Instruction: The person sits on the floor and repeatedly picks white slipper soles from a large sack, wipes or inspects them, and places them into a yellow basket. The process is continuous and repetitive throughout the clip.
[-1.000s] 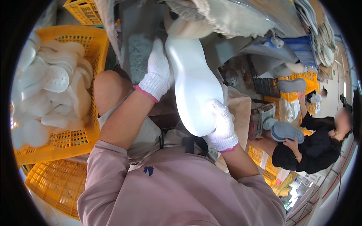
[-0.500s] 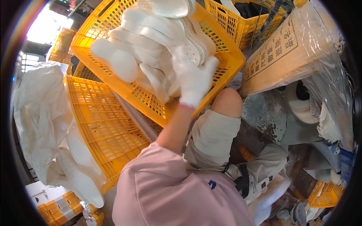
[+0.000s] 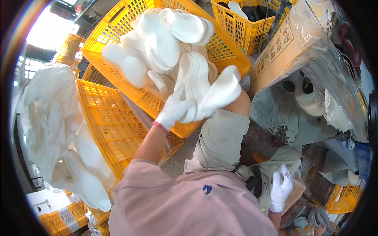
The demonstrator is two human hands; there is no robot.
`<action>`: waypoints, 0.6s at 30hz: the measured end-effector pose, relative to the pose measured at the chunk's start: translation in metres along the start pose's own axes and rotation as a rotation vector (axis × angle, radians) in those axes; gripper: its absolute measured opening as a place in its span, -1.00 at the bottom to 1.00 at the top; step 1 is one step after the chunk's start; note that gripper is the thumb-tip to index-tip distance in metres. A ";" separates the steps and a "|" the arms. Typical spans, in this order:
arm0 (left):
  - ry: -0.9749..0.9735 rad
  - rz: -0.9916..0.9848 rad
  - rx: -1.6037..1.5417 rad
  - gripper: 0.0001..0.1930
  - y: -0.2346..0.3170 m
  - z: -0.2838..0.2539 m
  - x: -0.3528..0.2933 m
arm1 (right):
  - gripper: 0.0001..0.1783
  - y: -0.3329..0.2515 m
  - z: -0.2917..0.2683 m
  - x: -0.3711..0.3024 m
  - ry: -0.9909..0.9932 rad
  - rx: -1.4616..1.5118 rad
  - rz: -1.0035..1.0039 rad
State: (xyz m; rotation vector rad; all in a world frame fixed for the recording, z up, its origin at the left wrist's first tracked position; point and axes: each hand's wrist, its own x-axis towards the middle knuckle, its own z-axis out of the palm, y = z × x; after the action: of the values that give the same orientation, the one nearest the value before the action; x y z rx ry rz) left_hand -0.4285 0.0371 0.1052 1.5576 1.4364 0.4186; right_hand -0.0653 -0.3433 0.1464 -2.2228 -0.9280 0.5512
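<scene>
My left hand, in a white knit glove, grips a white shoe sole and holds it over the near rim of a yellow plastic crate, just above my knee. A second pale sole seems caught in the same grip. Several more white soles are piled in the crate. My right hand, also gloved, rests low by my lap with its fingers apart and nothing in it.
An empty yellow crate lies below the full one. A white plastic bag of soles bulges at the left. A plastic-wrapped cardboard box, a grey machine and another yellow crate stand to the right.
A second ago both hands held one white sole in front of me. The view swung left to the crate; my left hand reached in and has drawn soles out toward my knee.
</scene>
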 end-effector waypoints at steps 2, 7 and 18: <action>-0.035 -0.079 -0.348 -0.18 -0.012 -0.004 -0.018 | -0.49 -0.027 0.023 0.013 -0.022 -0.044 -0.226; 0.052 -0.031 -0.867 -0.28 -0.001 0.022 -0.065 | -0.09 -0.162 0.109 0.044 -0.299 0.221 -0.762; -0.054 0.156 -1.159 0.09 -0.027 -0.036 -0.135 | -0.16 -0.234 0.180 0.086 -1.159 1.147 0.342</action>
State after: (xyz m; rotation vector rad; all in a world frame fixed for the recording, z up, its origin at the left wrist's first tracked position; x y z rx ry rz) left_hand -0.5068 -0.0749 0.1468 0.7005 0.7378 1.0556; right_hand -0.2233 -0.0817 0.1765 -0.8674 -0.4262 2.0118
